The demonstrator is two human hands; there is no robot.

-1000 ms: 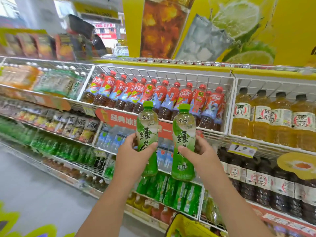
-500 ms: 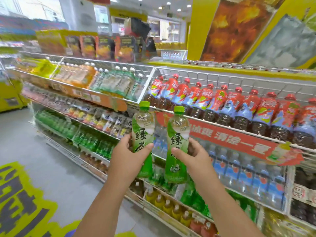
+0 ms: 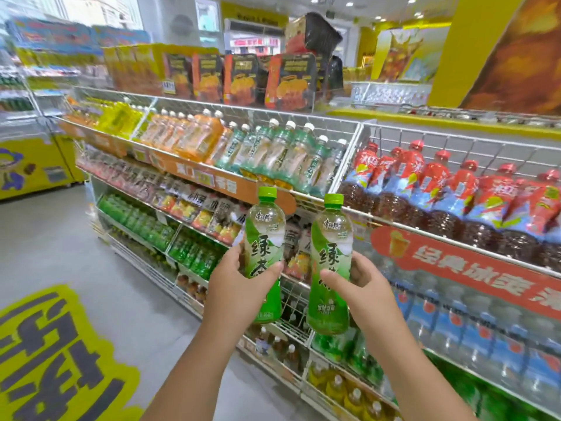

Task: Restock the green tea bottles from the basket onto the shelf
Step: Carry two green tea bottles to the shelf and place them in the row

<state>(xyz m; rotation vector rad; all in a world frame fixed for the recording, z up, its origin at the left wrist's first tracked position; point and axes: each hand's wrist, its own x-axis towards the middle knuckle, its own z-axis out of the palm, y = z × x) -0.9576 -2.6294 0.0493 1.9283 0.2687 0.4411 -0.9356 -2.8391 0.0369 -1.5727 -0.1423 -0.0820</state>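
In front of the drinks shelf, one green tea bottle is gripped upright in the left hand and another bottle in the right hand. With both hands full, shelved bottles could be knocked over.

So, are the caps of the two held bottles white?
No, the left bottle and the right bottle both carry green caps.

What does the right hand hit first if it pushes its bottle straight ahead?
Probably the front wire rail of the top shelf; the right hand holds its green tea bottle upright just before it. Depth is unclear.
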